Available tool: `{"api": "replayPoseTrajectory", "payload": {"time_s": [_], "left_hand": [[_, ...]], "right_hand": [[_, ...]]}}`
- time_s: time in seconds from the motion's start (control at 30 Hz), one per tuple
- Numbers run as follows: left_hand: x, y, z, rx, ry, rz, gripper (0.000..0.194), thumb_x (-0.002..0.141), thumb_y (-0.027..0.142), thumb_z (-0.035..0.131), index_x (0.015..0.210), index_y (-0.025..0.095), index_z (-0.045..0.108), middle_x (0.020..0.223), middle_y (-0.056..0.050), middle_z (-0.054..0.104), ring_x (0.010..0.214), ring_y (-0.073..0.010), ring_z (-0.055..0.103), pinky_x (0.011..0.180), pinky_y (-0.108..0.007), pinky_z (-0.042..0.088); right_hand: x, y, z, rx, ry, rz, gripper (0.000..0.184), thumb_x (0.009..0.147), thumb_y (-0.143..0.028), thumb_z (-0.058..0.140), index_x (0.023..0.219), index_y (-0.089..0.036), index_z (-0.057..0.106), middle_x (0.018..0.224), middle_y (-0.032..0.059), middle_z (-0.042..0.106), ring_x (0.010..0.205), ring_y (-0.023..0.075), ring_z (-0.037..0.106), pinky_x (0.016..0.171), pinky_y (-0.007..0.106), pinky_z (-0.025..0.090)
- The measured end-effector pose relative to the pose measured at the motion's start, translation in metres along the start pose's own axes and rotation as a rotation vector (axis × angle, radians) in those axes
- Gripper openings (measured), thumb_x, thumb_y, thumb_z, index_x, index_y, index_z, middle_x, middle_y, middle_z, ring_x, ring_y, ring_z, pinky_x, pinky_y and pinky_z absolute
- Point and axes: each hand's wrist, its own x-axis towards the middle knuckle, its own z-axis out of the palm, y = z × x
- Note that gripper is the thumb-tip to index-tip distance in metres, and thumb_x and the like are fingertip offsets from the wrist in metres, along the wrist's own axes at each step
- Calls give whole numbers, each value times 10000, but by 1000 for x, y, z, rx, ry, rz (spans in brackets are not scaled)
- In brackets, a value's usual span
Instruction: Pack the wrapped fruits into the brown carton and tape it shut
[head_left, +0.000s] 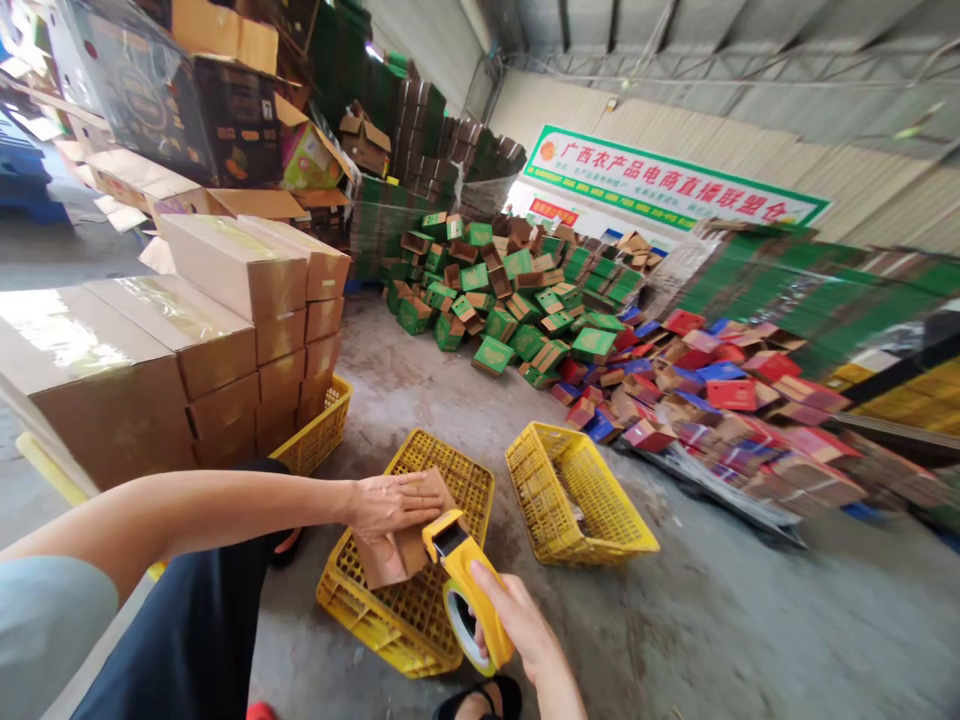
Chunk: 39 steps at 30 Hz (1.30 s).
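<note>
Right fingers [491,584] grip a yellow plastic tape dispenser [466,578], left fingers [411,497] lying flat on a seemingly unfinished brown carton [411,552], taped brown cartons [217,372] at ten o'clock.

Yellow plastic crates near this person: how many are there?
3 clearly visible: an upturned crate under the cardboard box beneath the left hand, another crate to its right, a third crate beneath the stacked cartons. More may be hidden there.

box [412,553] on crate [390,632] | second crate [536,500] to its right | stacked cartons [214,350] left | heaped boxes [495,300] behind both crates
</note>
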Motion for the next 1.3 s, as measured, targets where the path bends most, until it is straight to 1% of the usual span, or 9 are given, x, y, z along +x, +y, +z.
{"api": "replayPoseTrajectory", "payload": {"time_s": [0.07, 0.17, 0.33, 0.53, 0.7, 0.87, 1.07, 1.17, 1.3], "left_hand": [[5, -1, 6, -37, -5, 56, 942, 960, 652, 559, 1646, 55, 312, 1662, -234, 356, 1569, -330, 329, 1301, -435, 270], [8, -10, 10, -102, 1, 50, 814, 1008, 599, 514, 1635, 101, 365, 1655, -204, 384, 1564, -297, 345, 1290, -405, 312], [4, -25, 12, -139, 8, -12, 711, 1067, 512, 444, 1655, 131, 323, 1666, -192, 352, 1569, -268, 328, 1311, -402, 257], [-3, -20, 13, -110, -21, -80, 613, 1113, 431, 333, 1648, 132, 346, 1674, -168, 339, 1584, -237, 288, 1327, -402, 207], [-5, -19, 11, -102, -36, -81, 691, 1076, 515, 444, 1653, 151, 338, 1673, -170, 342, 1579, -252, 297, 1316, -407, 237], [-10, -23, 9, -84, -34, -70, 794, 1009, 633, 525, 1634, 163, 390, 1686, -174, 311, 1578, -281, 298, 1314, -406, 215], [-4, -14, 7, -65, -49, -58, 906, 920, 708, 622, 1625, 180, 409, 1703, -193, 267, 1580, -337, 289, 1309, -468, 207], [4, -3, 4, -32, -81, -33, 965, 909, 753, 592, 1640, 163, 375, 1715, -189, 233, 1595, -363, 236, 1319, -491, 165], [15, 7, 3, -58, -116, 24, 950, 986, 723, 469, 1668, 90, 274, 1698, -180, 289, 1598, -297, 255, 1332, -393, 154]], "right_hand": [[2, -2, 1, -6, -24, -1, 641, 816, -830, 570, 676, -205, 581, 449, 9, 605, 394, 154, 572, 442, 240, 446], [9, -8, -2, 7, -78, 10, 659, 819, -845, 552, 686, -201, 593, 461, 13, 618, 410, 164, 592, 463, 253, 472], [30, -10, -8, 38, -86, -4, 657, 776, -855, 593, 728, -200, 604, 476, -7, 617, 414, 155, 582, 457, 250, 474], [38, -3, -7, 102, -81, 20, 675, 699, -884, 635, 751, -212, 593, 492, -11, 608, 436, 161, 589, 467, 265, 493], [28, 3, -6, 111, -79, 44, 643, 709, -855, 654, 781, -219, 595, 526, 4, 637, 463, 177, 618, 480, 273, 500], [16, 26, -10, 113, -22, 73, 638, 737, -852, 630, 850, -225, 598, 474, -10, 618, 421, 178, 600, 442, 260, 467], [10, 37, -9, 163, -3, 40, 667, 655, -864, 693, 777, -219, 575, 475, -12, 615, 406, 159, 580, 433, 256, 470], [7, 37, -6, 182, 16, -1, 632, 687, -823, 712, 785, -213, 584, 509, -20, 626, 429, 155, 598, 448, 251, 478], [3, 40, -6, 178, -9, -11, 582, 761, -784, 681, 829, -212, 600, 491, -26, 626, 430, 152, 591, 465, 247, 477]]}}
